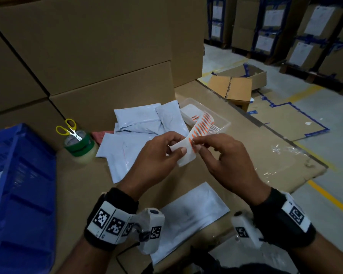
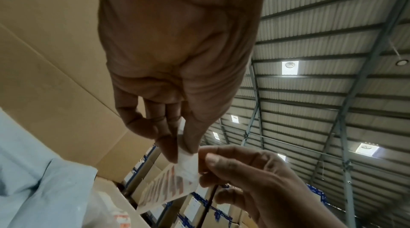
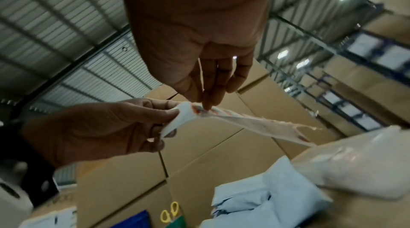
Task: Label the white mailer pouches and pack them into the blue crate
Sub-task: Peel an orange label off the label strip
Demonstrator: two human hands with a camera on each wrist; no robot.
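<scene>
Scissors (image 1: 68,128) on tape rolls (image 1: 78,145), crate (image 1: 20,186) left.

Bare left hand (image 1: 158,153), bare right hand (image 1: 224,153). Black wristband (image 1: 107,218) on left wrist, white panel with black square-code markers. Same band (image 1: 285,218) on right. White camera unit (image 1: 151,227) strapped inside each wrist, coded too.

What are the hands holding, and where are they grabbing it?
Both hold one label sheet. The left hand pinches its blank near end; the right hand pinches an orange label at its edge.
</scene>
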